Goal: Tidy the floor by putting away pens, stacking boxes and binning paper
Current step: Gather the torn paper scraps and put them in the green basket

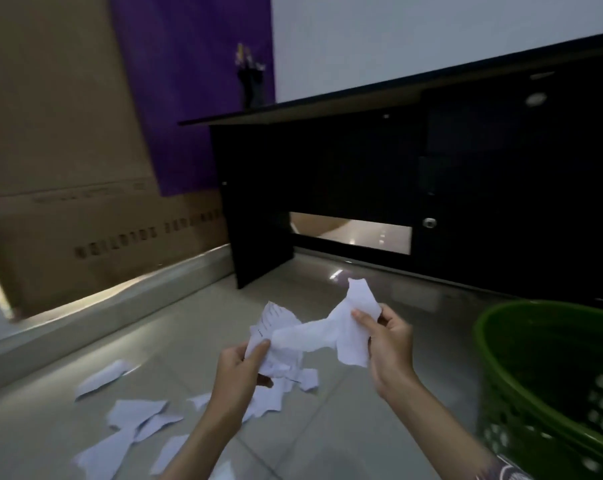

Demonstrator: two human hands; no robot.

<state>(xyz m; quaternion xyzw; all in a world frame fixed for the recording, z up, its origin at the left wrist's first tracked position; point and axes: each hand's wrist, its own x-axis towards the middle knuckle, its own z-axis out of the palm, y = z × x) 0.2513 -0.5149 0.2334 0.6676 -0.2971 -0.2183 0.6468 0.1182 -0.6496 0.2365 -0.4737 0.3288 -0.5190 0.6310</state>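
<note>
On the tiled floor (328, 445) nearest the camera lie torn paper scraps (133, 415). Above them, the left hand (239, 372) and right hand (388, 344) each grip crumpled paper (314, 334). A green basket (549, 382) stands right; a black bench (362, 174) beyond.

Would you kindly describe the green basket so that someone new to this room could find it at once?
Start from the long black desk against the white wall. On the pale tiled floor before its right end, beside the right hand, stands the green basket. It is the only green thing, round-rimmed, with perforated plastic sides.
</note>
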